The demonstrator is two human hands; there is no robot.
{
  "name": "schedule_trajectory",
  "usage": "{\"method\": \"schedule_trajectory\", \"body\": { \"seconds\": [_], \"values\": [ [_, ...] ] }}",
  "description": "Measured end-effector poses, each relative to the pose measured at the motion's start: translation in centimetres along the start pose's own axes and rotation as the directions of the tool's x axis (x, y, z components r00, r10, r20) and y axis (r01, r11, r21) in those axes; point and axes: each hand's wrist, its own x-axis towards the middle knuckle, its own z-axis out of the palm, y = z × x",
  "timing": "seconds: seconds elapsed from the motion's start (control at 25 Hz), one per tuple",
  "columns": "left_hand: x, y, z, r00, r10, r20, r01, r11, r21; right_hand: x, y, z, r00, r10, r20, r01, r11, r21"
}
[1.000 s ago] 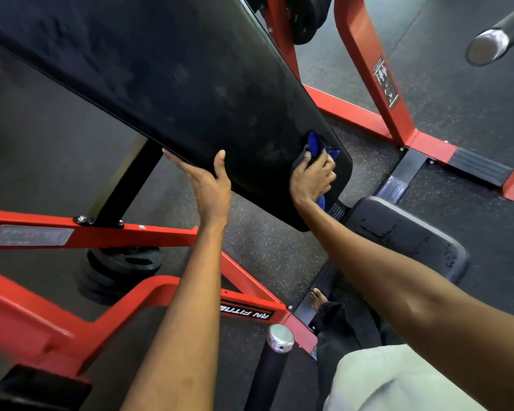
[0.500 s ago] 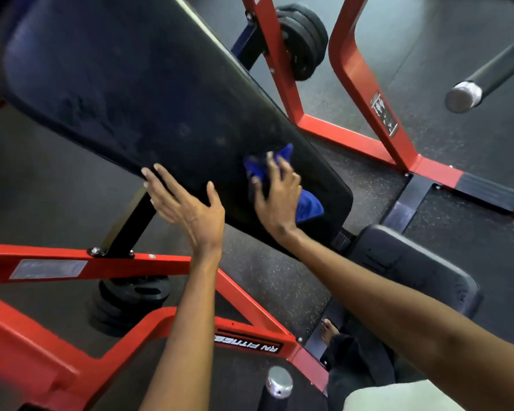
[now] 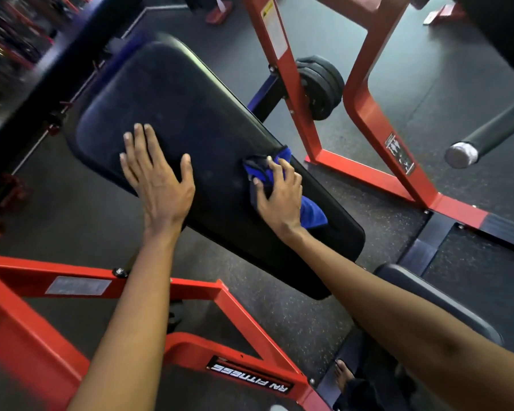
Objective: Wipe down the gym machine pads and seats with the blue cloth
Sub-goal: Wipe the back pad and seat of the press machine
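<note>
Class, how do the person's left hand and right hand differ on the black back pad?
The left hand lies flat, fingers straight, bare on the black back pad; the right hand grips the bunched blue cloth with bent fingers. The left hand sits toward the pad's upper end, the right hand nearer its lower end. Both rest on that same pad.

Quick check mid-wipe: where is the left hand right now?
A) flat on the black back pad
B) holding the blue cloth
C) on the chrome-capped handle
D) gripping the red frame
A: the left hand lies flat, fingers spread, on the black back pad, while the right hand holds the blue cloth against the pad.
</note>
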Motion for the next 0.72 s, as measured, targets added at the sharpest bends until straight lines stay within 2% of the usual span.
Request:
{"method": "schedule_trajectory", "body": {
  "seconds": [0.04,0.12,0.16,0.2,0.28,0.36,0.4,0.52,0.56,0.72],
  "values": [
    [1.2,-0.1,-0.1,1.000,0.024,0.014,-0.024,0.999,0.028,1.0,1.1,-0.5,0.999,0.001,-0.033,0.000,0.999,0.040],
    [3.2,-0.2,-0.3,0.997,0.078,0.029,-0.080,0.993,0.089,2.3,2.2,-1.0,0.974,0.202,-0.099,-0.189,0.974,0.122],
    [4.1,-0.3,-0.3,0.995,0.099,0.030,-0.102,0.988,0.114,2.6,1.6,-0.9,0.952,0.294,-0.086,-0.282,0.951,0.131],
    [4.8,-0.3,-0.3,0.993,0.114,0.027,-0.116,0.984,0.133,2.7,0.3,-0.5,0.948,0.312,-0.055,-0.307,0.947,0.090],
    [5.4,0.0,-0.1,0.993,0.119,0.005,-0.117,0.976,0.184,2.8,-2.0,0.0,0.987,0.158,-0.016,-0.158,0.987,0.004],
    [5.1,0.3,0.2,0.994,0.112,-0.012,-0.106,0.969,0.225,4.0,-2.4,-0.4,1.000,0.017,-0.014,-0.016,0.999,0.029],
    [4.9,0.4,0.2,0.993,0.115,-0.004,-0.111,0.969,0.223,4.8,-2.3,-0.6,0.999,0.027,-0.038,-0.025,0.998,0.052],
    [6.4,0.3,-1.2,0.992,0.123,0.009,-0.122,0.975,0.187,6.2,-4.1,-0.5,0.969,0.241,-0.060,-0.235,0.967,0.094],
    [7.5,0.2,-1.7,0.992,0.122,-0.011,-0.118,0.975,0.191,6.6,-5.5,-0.2,0.964,0.259,-0.060,-0.254,0.964,0.071],
    [12.1,0.1,-2.2,0.994,0.106,-0.027,-0.096,0.964,0.249,8.6,-8.0,-0.4,0.998,0.055,-0.043,-0.051,0.993,0.102]
  ]
}}
